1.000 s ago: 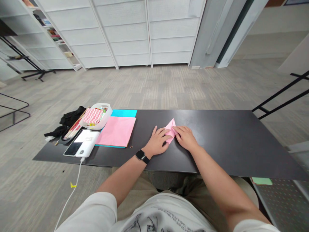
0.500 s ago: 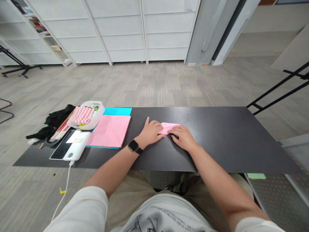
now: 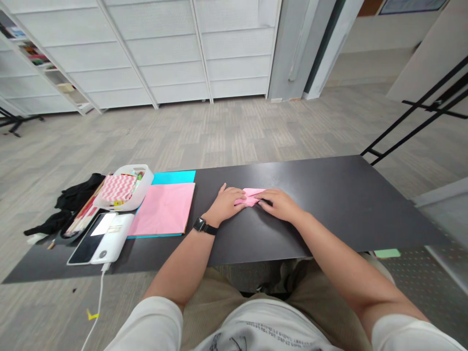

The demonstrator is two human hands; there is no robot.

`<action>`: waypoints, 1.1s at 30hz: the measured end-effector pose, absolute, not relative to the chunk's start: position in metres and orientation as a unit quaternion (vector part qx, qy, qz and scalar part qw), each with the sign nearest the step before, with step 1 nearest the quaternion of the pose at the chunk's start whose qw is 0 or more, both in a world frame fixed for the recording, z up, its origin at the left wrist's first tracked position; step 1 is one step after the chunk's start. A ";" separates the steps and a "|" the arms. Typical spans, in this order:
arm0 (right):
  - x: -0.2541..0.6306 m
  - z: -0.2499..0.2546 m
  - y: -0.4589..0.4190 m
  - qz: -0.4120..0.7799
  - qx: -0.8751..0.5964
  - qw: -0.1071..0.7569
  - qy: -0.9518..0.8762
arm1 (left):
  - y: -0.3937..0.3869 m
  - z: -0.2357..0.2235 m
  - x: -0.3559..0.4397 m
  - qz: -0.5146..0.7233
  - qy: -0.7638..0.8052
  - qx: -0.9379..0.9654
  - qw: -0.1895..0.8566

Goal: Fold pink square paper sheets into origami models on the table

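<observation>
A small piece of folded pink paper (image 3: 251, 199) lies on the dark tabletop between my hands. My left hand (image 3: 225, 204), with a black watch on its wrist, holds the left end of the paper, its fingers over the top and its thumb at the near side. The paper's right end is pinched by my right hand (image 3: 281, 205), whose curled fingers hide part of it. A flap near the middle stands slightly raised between the fingertips.
Left of my hands, pink sheets (image 3: 166, 209) lie over blue sheets (image 3: 175, 177). Beyond them are a white basket (image 3: 142, 191) of supplies, a phone (image 3: 86, 247), a white power bank (image 3: 112, 239) with a cable, and black cloth (image 3: 78, 192). The dark table (image 3: 347, 209) extends to the right.
My fingers have shifted on the pink paper, and its near edge now looks more bent up or folded between them. The whole view has tilted and turned slightly to the right.
</observation>
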State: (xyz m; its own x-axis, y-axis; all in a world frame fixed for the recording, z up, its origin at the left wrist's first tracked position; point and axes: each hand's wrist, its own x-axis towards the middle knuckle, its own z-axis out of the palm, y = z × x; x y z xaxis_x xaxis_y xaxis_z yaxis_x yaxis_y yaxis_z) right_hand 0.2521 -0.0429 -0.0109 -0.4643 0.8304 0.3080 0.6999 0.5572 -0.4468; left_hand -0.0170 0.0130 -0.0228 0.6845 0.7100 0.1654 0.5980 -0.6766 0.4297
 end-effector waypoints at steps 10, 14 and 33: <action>0.244 -0.015 -0.004 0.127 -0.466 0.314 -0.817 | 0.020 -0.018 -0.016 0.174 0.381 0.883 0.211; 0.240 -0.030 -0.008 0.124 -0.473 0.297 -0.820 | 0.019 -0.019 -0.014 0.187 0.388 0.875 0.222; 0.230 -0.036 -0.010 0.095 -0.521 0.266 -0.805 | 0.017 -0.022 -0.003 0.201 0.419 0.863 0.200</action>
